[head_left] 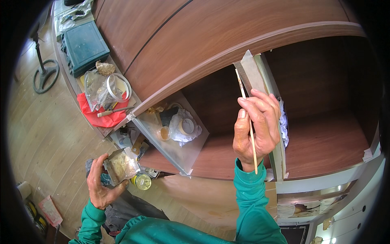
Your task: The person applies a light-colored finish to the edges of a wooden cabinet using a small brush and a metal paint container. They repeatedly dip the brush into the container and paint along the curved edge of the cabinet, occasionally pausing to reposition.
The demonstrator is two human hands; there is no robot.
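My right hand (260, 126) pinches a thin paintbrush (253, 146) with a pale wooden handle. Its tip points away from me, beside the far end of an upright cabinet divider (266, 75). A strip of pale masking paper (252, 71) covers part of that divider, and its corner sticks up. Whether the bristles touch the wood I cannot tell. In my left hand (100, 183) is a small square metal-looking tray (122, 164), gripped by its sides, with yellowish residue inside. A jar with yellow contents (142, 181) stands close to that tray.
Brown open cabinet compartments (329, 134) lie on both sides of the divider. On a grey shelf (178, 156) rest a small amber cup (164, 133), a white cloth and a tape roll (187, 126). Farther left are a green case (85, 48), red plastic (103, 120) and a white ring (118, 87).
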